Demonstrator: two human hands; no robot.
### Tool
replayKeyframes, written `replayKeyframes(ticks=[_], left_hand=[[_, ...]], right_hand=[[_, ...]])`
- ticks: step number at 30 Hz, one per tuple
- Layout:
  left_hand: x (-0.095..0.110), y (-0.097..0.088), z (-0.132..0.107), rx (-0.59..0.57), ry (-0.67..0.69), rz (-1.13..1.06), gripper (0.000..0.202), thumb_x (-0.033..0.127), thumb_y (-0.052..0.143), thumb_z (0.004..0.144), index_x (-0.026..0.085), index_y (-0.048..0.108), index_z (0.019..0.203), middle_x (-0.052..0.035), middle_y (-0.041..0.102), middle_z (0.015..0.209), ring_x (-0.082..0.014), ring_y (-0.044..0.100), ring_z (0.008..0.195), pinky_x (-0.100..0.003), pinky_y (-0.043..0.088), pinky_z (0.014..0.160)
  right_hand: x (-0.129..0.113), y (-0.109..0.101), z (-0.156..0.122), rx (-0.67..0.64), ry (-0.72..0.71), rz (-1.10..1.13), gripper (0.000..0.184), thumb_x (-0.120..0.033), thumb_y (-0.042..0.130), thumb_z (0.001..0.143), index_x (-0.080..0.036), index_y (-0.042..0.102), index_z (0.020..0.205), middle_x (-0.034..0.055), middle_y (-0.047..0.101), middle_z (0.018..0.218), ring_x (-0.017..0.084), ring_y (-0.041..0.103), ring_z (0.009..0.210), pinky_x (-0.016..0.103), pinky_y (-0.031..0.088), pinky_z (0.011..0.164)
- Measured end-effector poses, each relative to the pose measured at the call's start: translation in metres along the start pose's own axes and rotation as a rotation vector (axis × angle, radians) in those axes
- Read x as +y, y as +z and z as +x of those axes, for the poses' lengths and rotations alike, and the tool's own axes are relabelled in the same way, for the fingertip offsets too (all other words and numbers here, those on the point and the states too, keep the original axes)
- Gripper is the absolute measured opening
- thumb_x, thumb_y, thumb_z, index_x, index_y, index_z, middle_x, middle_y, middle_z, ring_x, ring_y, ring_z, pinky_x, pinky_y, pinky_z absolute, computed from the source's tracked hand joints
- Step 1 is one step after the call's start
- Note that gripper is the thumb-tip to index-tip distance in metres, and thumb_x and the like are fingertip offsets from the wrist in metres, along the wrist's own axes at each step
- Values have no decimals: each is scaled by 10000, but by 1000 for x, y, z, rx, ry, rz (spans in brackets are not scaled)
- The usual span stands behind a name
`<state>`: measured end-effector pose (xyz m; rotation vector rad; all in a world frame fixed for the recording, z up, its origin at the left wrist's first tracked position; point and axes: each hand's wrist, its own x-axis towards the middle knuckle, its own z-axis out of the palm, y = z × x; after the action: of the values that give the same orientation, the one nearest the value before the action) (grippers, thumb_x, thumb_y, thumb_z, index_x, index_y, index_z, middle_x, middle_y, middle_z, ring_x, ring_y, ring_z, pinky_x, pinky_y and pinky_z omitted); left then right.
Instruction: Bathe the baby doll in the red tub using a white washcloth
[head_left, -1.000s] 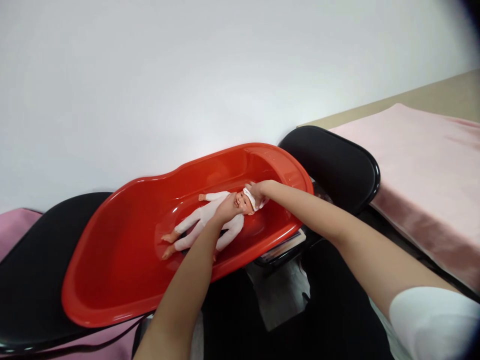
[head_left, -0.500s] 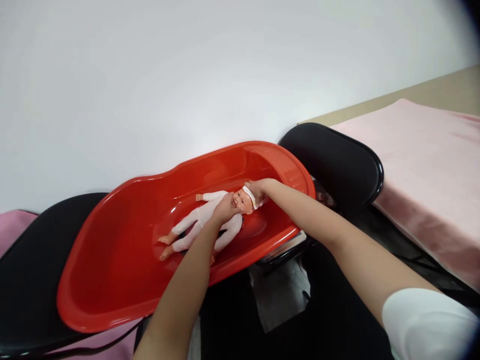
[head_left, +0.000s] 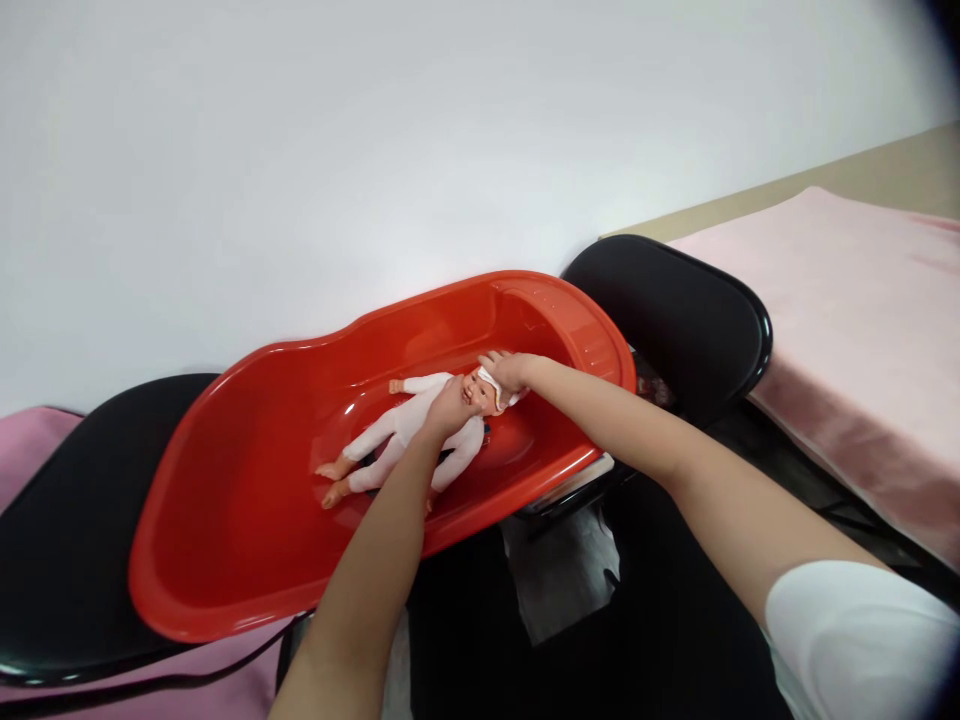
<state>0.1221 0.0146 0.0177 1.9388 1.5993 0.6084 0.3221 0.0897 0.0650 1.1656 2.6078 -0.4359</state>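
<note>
A baby doll in a white suit lies on its back in a red baby bathtub, its head toward the right end and its bare feet to the left. My left hand is closed about the doll's neck and upper chest, close under the chin. At the top of the head, my right hand presses a small white cloth against the forehead, its fingers bent over the far side. The back of the head and part of the cloth are hidden by that hand.
Black chair seats or backs stand at the left and right of the tub. A pink-covered bed is on the right. Behind the tub rises a white wall. Pink fabric shows below the tub.
My right hand has shifted over the doll's forehead, its fingers now reaching the far side. The cloth sits lower and wider on the brow. My left hand stays at the neck.
</note>
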Motion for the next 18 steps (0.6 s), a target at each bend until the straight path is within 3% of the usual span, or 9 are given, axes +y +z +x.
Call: replayKeyframes(ticks=[4,9,13,16,18], left_hand=[[-3,3,2,11,14,18,333,223,798,772,212,593,1035,-58,700,1046,-261,652,980,-364,500,861],[-4,7,2,10,-74,-37,464,260,850,773,187,591,1152,-76,707,1066,-271,678,949,-359,516,821],[0,6,3,28,-1,-16,429,241,841,777,196,595,1126,-84,690,1137,-284,664,1046,-384,516,916],[2,6,4,44,39,29,353,187,826,772,215,562,1004,-77,673,1112,-279,630,1059,-393,494,945],[2,6,3,41,28,38,306,171,789,802,221,535,966,-72,657,1070,-267,618,1013,-389,486,911]], right_hand=[[-27,8,-4,102,-112,-189,1236,-368,982,687,-159,323,1712,280,322,1754,462,397,1583,583,401,1268],[-39,11,-7,159,-198,-251,1119,-260,924,730,-139,356,1686,282,286,1778,476,345,1602,664,308,1304],[-34,8,-3,109,-135,-186,1197,-249,942,683,-117,331,1703,283,339,1740,457,398,1574,581,377,1290],[-27,7,5,55,38,-72,1369,-250,986,607,-129,237,1746,288,335,1728,456,452,1542,506,496,1206],[-22,9,13,18,170,43,1470,-310,1013,583,-140,156,1765,302,381,1686,441,562,1449,468,576,1110]])
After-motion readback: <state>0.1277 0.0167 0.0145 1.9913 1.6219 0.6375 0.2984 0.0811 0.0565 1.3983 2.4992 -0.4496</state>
